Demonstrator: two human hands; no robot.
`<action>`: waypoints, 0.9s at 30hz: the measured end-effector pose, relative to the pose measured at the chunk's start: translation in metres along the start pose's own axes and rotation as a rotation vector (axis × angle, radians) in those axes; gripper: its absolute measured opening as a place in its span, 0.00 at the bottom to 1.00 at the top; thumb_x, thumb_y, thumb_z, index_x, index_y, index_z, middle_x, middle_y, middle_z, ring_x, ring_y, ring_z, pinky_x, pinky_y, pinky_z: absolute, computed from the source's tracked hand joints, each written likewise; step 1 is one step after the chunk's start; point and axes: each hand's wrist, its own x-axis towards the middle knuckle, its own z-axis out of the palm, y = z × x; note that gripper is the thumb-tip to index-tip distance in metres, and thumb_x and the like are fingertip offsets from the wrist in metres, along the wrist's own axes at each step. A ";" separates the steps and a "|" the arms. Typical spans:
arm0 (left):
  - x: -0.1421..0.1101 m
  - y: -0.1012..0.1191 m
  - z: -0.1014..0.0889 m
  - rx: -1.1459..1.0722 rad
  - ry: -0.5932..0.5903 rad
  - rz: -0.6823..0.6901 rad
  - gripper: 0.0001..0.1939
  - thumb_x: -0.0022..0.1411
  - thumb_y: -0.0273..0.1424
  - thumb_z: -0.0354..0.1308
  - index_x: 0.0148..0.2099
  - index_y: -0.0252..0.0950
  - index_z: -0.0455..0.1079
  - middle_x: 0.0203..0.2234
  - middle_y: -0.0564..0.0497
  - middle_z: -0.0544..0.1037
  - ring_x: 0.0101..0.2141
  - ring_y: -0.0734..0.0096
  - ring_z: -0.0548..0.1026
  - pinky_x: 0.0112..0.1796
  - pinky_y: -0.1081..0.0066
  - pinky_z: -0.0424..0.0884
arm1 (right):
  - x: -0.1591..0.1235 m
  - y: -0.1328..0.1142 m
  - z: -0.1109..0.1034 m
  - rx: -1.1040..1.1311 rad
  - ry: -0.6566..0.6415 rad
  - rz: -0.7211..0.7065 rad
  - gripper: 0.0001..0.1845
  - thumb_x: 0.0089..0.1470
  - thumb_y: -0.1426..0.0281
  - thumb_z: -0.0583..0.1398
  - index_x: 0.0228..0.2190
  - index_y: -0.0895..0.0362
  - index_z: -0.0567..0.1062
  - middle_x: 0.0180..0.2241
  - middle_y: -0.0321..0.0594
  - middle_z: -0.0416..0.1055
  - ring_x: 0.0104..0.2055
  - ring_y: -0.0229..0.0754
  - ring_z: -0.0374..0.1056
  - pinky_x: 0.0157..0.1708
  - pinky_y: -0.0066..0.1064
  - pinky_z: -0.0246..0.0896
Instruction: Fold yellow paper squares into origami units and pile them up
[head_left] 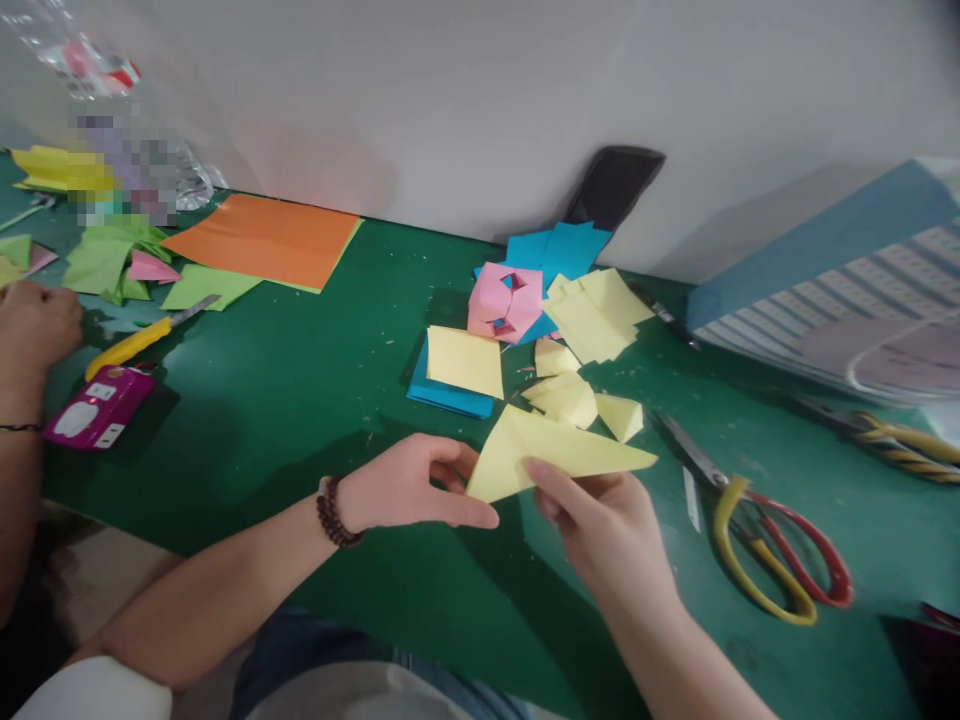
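A folded triangle of pale yellow paper [551,452] is held up above the green table, its long point toward the right. My right hand [611,520] pinches its lower edge, thumb on the front and fingers behind. At the paper's left corner is my left hand [409,485], with thumb and curved fingers apart; whether a fingertip touches the paper is hidden. Just beyond lie several folded yellow pieces [566,400] and a stack of yellow paper squares [465,360] on blue paper [454,395]. Behind them sits a pink folded paper model [506,300].
Scissors [772,550] and pliers [892,435] lie right, near a blue-and-white box [832,290]. A phone [615,190] leans on the wall. Orange paper [270,240], a yellow cutter [135,345], a purple device [101,408] and another person's hand [37,325] are left.
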 end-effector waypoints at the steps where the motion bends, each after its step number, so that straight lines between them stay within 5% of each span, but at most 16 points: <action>1: 0.001 -0.001 0.002 -0.026 -0.002 -0.002 0.14 0.50 0.34 0.68 0.38 0.32 0.76 0.31 0.48 0.80 0.28 0.74 0.76 0.30 0.74 0.74 | 0.000 0.002 0.000 -0.019 -0.002 0.008 0.23 0.40 0.57 0.70 0.13 0.57 0.67 0.12 0.33 0.58 0.16 0.31 0.51 0.16 0.29 0.41; 10: 0.002 -0.001 0.007 -0.164 0.141 -0.040 0.12 0.52 0.35 0.68 0.32 0.28 0.76 0.22 0.48 0.79 0.25 0.74 0.76 0.29 0.74 0.76 | -0.005 0.005 0.017 0.221 -0.166 0.041 0.20 0.40 0.60 0.71 0.34 0.55 0.75 0.22 0.32 0.65 0.21 0.32 0.57 0.19 0.26 0.51; 17: 0.000 0.002 0.009 -0.210 0.161 -0.019 0.13 0.48 0.34 0.71 0.32 0.29 0.77 0.22 0.50 0.79 0.25 0.74 0.76 0.29 0.76 0.75 | -0.006 0.016 0.022 0.327 -0.246 0.201 0.18 0.40 0.60 0.71 0.23 0.57 0.71 0.14 0.27 0.57 0.16 0.26 0.48 0.17 0.23 0.39; 27: 0.001 -0.002 0.012 -0.179 0.201 -0.021 0.12 0.49 0.34 0.70 0.32 0.29 0.77 0.22 0.50 0.79 0.24 0.75 0.75 0.29 0.75 0.75 | -0.006 0.019 0.023 0.412 -0.259 0.283 0.17 0.39 0.62 0.72 0.24 0.56 0.72 0.13 0.26 0.55 0.16 0.26 0.45 0.16 0.22 0.37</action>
